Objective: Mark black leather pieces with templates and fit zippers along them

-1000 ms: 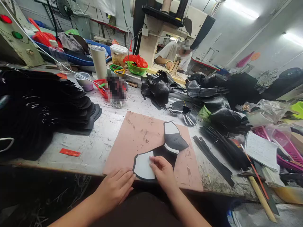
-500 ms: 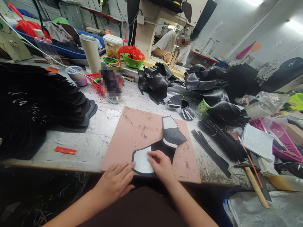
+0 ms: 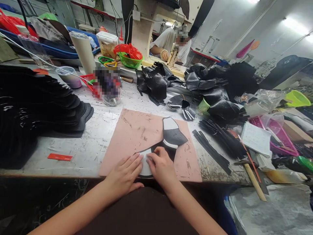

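At the far left, a stack of black pieces [image 3: 53, 111] is spreading over the counter [image 3: 90, 150] in uneven layers, so a nudge could be sending its loose upper ones sliding. A red strip [image 3: 60, 157] is lying in front of the stack, well apart from the hands.

The left hand [image 3: 126, 173] is lying flat with fingers extended, its grip released, and its fingertips are resting on the left part of the near white patch [image 3: 146, 169]. That patch is covering the near end of a black-and-white piece [image 3: 174, 136], which is running from the front of a pinkish board [image 3: 129, 130] toward its right side. Because the near end is sitting so close to the counter's front edge, a pull toward the body could be dragging it off its support. Uneven pressure from the flat fingers could be shifting or creasing the patch.

Just beside it, the right hand [image 3: 162, 164] is bending its thumb and fingers over the patch; whether its grip is pinching anything, I cannot tell. If it were tugging against the left hand's pressure, the patch could be ending up skewed.

Farther right, narrow black strips [image 3: 212, 151] are lying beside the board, and a hammer [image 3: 254, 181] is jutting its handle past the counter's edge, where a bump could be knocking it down.
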{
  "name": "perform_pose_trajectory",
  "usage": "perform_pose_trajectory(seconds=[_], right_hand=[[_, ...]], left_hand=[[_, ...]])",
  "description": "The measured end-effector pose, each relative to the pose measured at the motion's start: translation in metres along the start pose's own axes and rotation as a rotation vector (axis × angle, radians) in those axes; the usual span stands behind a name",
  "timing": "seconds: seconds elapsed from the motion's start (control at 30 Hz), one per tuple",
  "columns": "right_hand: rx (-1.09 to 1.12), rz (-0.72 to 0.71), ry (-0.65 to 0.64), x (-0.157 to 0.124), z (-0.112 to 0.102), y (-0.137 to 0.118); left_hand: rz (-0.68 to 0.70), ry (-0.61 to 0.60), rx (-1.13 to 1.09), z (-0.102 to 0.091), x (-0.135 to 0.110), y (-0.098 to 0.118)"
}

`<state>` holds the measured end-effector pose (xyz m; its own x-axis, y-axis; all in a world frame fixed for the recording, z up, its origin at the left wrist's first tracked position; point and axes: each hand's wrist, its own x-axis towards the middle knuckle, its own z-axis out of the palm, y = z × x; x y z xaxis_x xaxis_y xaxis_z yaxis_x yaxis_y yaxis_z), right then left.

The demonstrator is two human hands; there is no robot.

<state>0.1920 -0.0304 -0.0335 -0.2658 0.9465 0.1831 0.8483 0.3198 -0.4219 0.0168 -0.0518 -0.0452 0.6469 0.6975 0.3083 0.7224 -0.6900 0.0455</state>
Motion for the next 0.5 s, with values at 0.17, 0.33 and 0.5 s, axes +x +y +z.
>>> perform_pose_trajectory(seconds=[0.17, 0.33, 0.5], right_hand=[[-0.117, -0.292, -0.112, -0.009, 0.000, 0.015], [-0.129, -0.301, -0.237, -0.013, -0.009, 0.015], [0.076, -0.158, 0.092, -0.002, -0.027, 0.049]], left_hand=[[0.111, -0.216, -0.131, -0.002, -0.007, -0.025], [0.237, -0.286, -0.185, -0.010, -0.005, -0.039], [0.124, -0.111, -0.069, 0.003, -0.003, -0.055]])
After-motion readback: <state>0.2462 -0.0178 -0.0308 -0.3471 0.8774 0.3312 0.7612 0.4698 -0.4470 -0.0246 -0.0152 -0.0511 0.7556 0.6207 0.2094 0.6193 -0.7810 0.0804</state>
